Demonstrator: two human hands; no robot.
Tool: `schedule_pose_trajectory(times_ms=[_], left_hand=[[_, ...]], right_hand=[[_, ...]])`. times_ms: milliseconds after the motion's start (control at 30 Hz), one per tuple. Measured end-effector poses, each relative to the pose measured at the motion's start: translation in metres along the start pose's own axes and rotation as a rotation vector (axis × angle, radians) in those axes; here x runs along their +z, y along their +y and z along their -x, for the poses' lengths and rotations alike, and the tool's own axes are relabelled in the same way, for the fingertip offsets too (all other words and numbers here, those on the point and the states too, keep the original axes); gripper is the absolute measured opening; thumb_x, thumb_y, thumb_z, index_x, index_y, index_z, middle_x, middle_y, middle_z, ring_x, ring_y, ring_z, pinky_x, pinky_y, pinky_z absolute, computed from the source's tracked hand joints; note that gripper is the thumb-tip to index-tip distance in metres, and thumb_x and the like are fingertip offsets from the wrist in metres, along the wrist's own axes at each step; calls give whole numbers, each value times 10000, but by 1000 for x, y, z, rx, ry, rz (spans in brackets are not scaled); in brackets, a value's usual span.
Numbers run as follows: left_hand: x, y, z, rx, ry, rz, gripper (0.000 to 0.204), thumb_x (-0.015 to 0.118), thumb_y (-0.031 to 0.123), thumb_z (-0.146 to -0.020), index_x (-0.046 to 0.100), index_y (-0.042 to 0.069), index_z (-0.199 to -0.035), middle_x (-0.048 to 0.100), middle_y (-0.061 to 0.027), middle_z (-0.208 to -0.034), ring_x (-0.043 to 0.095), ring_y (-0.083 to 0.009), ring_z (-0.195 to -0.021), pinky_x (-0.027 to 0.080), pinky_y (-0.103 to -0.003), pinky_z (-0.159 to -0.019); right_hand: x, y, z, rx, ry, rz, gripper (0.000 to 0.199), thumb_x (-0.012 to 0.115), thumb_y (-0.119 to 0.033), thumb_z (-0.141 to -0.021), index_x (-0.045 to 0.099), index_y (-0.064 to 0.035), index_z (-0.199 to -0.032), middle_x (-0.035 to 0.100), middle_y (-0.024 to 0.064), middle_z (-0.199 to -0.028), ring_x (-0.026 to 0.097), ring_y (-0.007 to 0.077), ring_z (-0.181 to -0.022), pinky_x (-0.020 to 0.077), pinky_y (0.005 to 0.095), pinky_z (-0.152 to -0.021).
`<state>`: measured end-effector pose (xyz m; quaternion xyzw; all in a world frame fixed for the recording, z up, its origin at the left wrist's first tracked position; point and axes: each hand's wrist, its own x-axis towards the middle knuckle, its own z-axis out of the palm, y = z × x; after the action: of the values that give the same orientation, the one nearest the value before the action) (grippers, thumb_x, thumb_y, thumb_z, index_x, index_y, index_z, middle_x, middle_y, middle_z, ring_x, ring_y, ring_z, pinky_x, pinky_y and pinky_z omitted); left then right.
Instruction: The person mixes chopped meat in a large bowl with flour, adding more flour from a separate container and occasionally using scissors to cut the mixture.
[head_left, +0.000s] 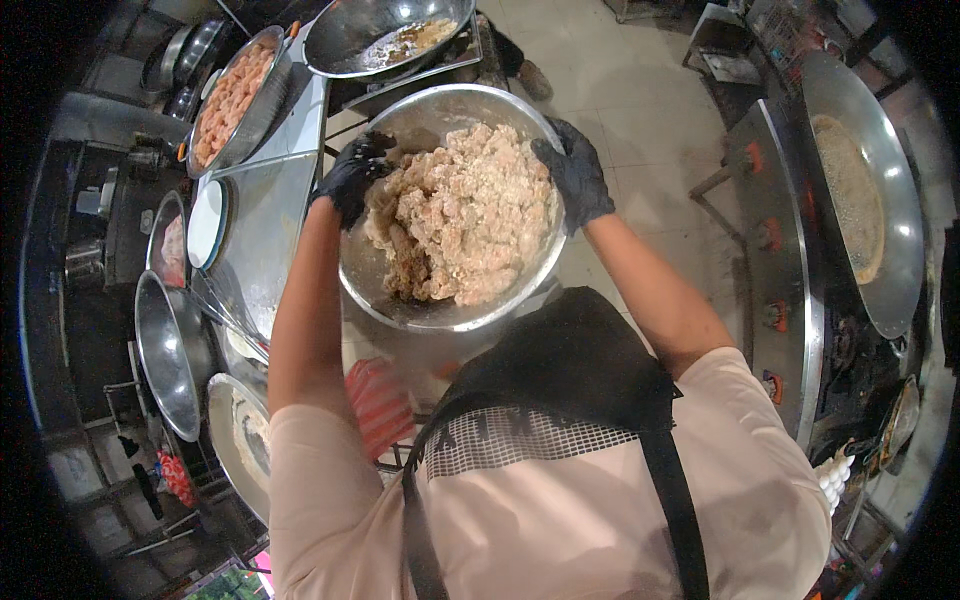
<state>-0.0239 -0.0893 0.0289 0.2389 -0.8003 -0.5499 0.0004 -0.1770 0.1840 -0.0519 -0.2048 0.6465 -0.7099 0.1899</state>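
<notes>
At far left, an empty steel bowl [170, 355] lying beside a second one dusted with flour [240, 440]; above these, a white plate [206, 222] and a steel bowl of orange-pink pieces [235, 100] on the steel counter [262, 225]; toward the top, a wide wok [350, 40] with brown residue. In the middle, left hand [350, 178] in a black glove, fingers curled over the left rim of the big steel mixing bowl [400, 300], touching the pale battered pieces [465, 210] heaped inside; bowl held tilted in front of the chest, above a black apron [560, 370]. Right hand [575, 172], also black-gloved, clamped on the bowl's right rim. Further right, tiled floor [640, 130], then a stove with red knobs [775, 290]; at far right, a large wok [860, 190] holding pale brown liquid.
</notes>
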Motion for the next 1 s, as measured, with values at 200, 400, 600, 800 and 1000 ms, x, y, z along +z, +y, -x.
schedule_pose_trajectory(times_ms=[200, 400, 600, 800, 1000], left_hand=[[90, -5, -65, 22, -170, -428, 540, 625, 349, -840, 492, 61, -1277, 522, -84, -1279, 509, -197, -1106, 382, -311, -963], [157, 32, 3, 485, -222, -800, 698, 660, 463, -735, 468, 59, -1272, 494, -205, -1254, 442, -379, -1185, 309, -427, -1032], [99, 11, 77, 384, -119, -1135, 588, 712, 308, -664, 533, 83, -1177, 499, -188, -1226, 435, -343, -1191, 313, -447, -1023], [22, -39, 33, 240, 328, -788, 567, 683, 293, -748, 499, 147, -1265, 514, -191, -1232, 465, -352, -1155, 337, -428, -1001], [106, -21, -20, 102, 129, -865, 622, 542, 520, -814, 439, 177, -1322, 420, -181, -1349, 386, -386, -1237, 286, -508, -1027]], right_hand=[[16, -4, 52, -94, 196, 123, 285, 561, -112, -831, 534, 18, -1083, 606, 163, -995, 576, 270, -933, 437, 371, -836], [11, 3, 51, 8, 210, -40, 235, 538, -159, -869, 541, 28, -1011, 593, 174, -904, 564, 273, -837, 442, 373, -788], [5, 6, 42, -78, 160, 112, 269, 568, -170, -853, 550, 39, -1021, 609, 159, -913, 568, 244, -820, 452, 363, -767], [6, -5, 29, -19, 47, 35, 255, 581, -142, -831, 577, 20, -1027, 627, 122, -897, 580, 209, -811, 458, 338, -760], [6, 11, 18, -34, 75, 52, 261, 588, -153, -828, 583, 14, -1029, 638, 121, -909, 585, 208, -806, 459, 335, -754]])
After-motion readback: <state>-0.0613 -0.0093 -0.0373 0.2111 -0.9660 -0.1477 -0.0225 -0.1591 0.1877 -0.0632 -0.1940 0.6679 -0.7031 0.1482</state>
